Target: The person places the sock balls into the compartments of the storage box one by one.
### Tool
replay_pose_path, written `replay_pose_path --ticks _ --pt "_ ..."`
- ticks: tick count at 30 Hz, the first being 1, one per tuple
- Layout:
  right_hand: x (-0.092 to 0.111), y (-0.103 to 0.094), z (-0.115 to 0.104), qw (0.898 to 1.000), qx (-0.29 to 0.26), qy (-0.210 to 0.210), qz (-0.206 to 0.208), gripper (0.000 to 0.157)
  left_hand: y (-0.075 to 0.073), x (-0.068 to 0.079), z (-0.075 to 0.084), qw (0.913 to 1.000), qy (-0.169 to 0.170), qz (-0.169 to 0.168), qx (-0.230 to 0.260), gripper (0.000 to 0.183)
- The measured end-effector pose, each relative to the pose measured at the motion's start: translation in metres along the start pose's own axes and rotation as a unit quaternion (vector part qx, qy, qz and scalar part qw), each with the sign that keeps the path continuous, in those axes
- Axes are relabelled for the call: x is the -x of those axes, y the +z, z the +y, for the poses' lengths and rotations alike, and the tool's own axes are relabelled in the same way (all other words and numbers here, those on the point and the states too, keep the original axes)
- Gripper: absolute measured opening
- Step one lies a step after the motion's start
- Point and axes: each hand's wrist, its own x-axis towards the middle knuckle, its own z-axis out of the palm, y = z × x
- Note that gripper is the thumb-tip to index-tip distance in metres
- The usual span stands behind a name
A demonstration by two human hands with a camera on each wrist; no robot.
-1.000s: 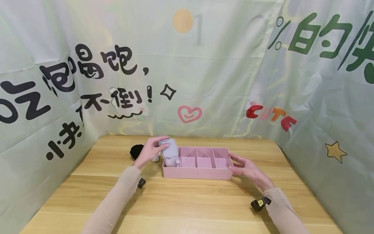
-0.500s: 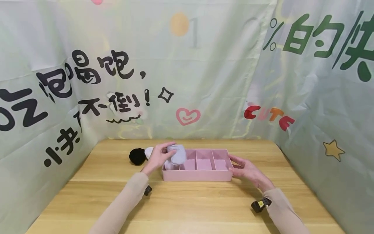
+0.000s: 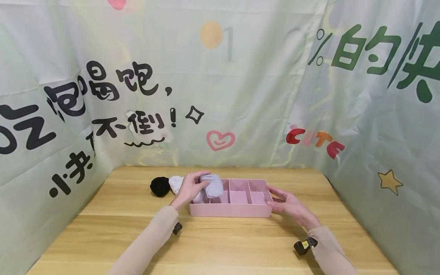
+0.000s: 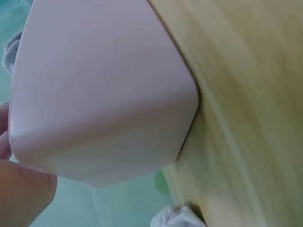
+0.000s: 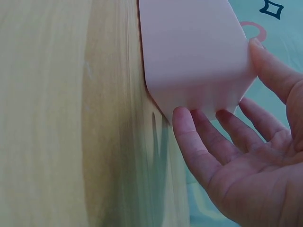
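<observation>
My left hand [image 3: 190,187] pinches a folded pale grey sock [image 3: 214,186] between thumb and fingers. It holds the sock over the second compartment from the left in a pink divided box [image 3: 230,210]. A pale lavender rolled sock [image 3: 200,198] lies in the leftmost compartment, partly hidden by the hand. At the box's right end, my right hand [image 3: 292,206] rests spread fingers on the end wall, with the thumb [image 5: 267,59] at the rim near the front corner. The left wrist view shows mostly the box's outer wall [image 4: 104,71]; a bit of grey sock [image 4: 10,52] shows beyond it.
Left of the box lie a black balled sock [image 3: 160,186] and a white one [image 3: 175,184], the latter partly behind my left hand. The wooden table [image 3: 220,244] is bounded at the back and sides by printed cloth curtains [image 3: 247,114].
My left hand has carried the grey sock rightward from the leftmost compartment to over the second one. The lavender sock stays behind. My right hand keeps its place on the box end.
</observation>
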Motion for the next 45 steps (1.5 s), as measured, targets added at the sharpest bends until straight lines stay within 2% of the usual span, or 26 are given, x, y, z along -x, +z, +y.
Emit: replay_pose_path --ticks 6,12,15,19,22,30,35,45 --pt "-0.001 -0.005 -0.005 1.0 0.012 0.006 0.006 0.075 0.008 -0.006 -0.002 0.9995 0.014 -0.028 0.006 0.035" --pt "-0.002 -0.006 -0.008 1.0 0.014 0.012 0.004 0.075 0.01 -0.011 0.001 0.999 0.017 -0.032 -0.028 0.031" --pt "-0.003 -0.005 -0.007 1.0 0.013 0.012 0.005 0.075 0.012 -0.012 0.002 0.9984 0.006 -0.04 -0.04 0.03" --pt "-0.003 -0.004 -0.008 1.0 0.01 0.013 0.007 0.075 0.016 -0.012 0.005 0.9964 -0.019 -0.071 -0.043 0.03" --pt "-0.002 -0.002 -0.009 1.0 0.009 0.011 0.006 0.075 0.017 -0.01 0.006 0.9935 -0.026 -0.095 -0.058 0.029" --pt "-0.001 0.001 -0.005 1.0 0.004 0.016 0.007 0.075 0.02 -0.009 0.0 0.9882 -0.002 -0.14 -0.061 0.034" --pt "-0.001 0.001 -0.004 1.0 0.008 0.026 0.01 0.074 0.018 -0.01 -0.002 0.9888 0.009 -0.127 -0.078 0.04" --pt "0.001 0.001 -0.005 1.0 0.013 0.014 0.001 0.075 0.003 -0.009 -0.005 0.9959 0.002 -0.069 -0.059 0.036"
